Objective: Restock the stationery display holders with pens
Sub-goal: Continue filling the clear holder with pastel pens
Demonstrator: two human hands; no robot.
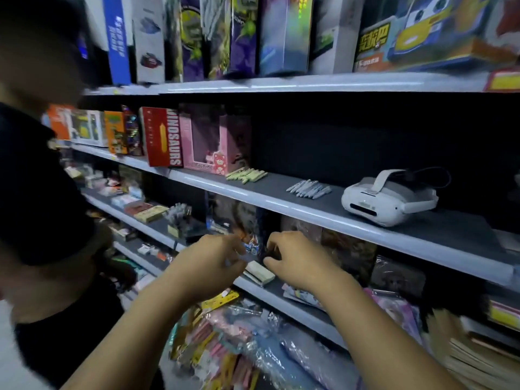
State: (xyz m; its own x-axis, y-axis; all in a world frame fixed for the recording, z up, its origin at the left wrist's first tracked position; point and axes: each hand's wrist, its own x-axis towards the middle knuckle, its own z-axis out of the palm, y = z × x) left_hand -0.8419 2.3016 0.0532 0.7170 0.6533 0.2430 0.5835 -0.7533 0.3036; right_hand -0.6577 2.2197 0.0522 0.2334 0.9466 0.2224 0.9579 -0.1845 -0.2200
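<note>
Both my hands reach onto the lower shelf (304, 308). My left hand (213, 257) has curled fingers pinching the edge of a colourful packet (253, 245). My right hand (295, 260) curls finger and thumb round a dark upright box (263, 235) just right of that packet; blur hides the exact grip. A cream box (260, 273) lies under and between the hands. On the shelf above lie loose green pens (247, 175) and grey pens (309, 189). A pen holder (180, 215) full of pens stands to the left.
A white headset (388, 198) sits right of the grey pens. Toy boxes (197, 139) line the upper shelves. A person in black (42, 192) stands close on the left. Plastic bags of stationery (239, 342) lie below my arms, and stacked books (472, 358) at lower right.
</note>
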